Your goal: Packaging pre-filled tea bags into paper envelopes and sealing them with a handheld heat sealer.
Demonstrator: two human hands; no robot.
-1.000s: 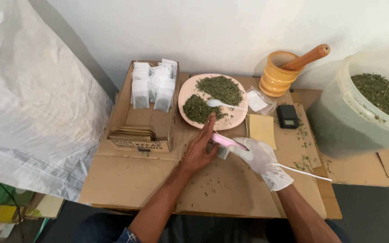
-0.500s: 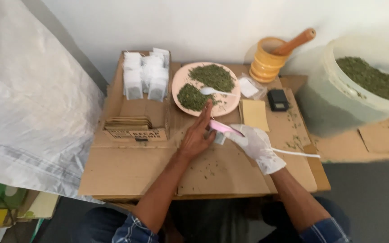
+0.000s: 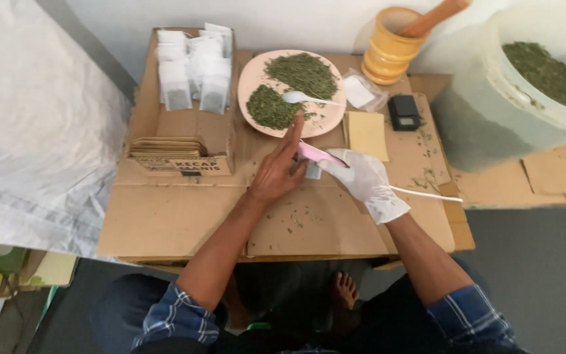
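My left hand [image 3: 278, 172] lies flat on the cardboard table top [image 3: 165, 216], fingers stretched out over a small white bag [image 3: 313, 172] that is mostly hidden. My right hand [image 3: 363, 181], in a white glove, grips a pink tool [image 3: 316, 155] with a thin white cord [image 3: 427, 194] trailing to the right; the tool presses on the small bag between my hands. Just beyond them sits a pink plate [image 3: 253, 78] with two heaps of dried green leaves [image 3: 301, 74] and a white spoon [image 3: 302, 98].
A shallow cardboard box [image 3: 144, 111] at the left holds several filled white bags [image 3: 194, 69] and a stack of brown sleeves [image 3: 167, 147]. Behind the plate stand a wooden mortar with pestle [image 3: 394, 42], a small black scale [image 3: 404, 111] and a tan envelope [image 3: 367, 134]. A large tub of green leaves [image 3: 532, 85] stands right; a white sack [image 3: 34, 131] hangs left.
The view has moved closer and lower over the table. Both hands stay on the small bag, the pink tool still pressed down between them.
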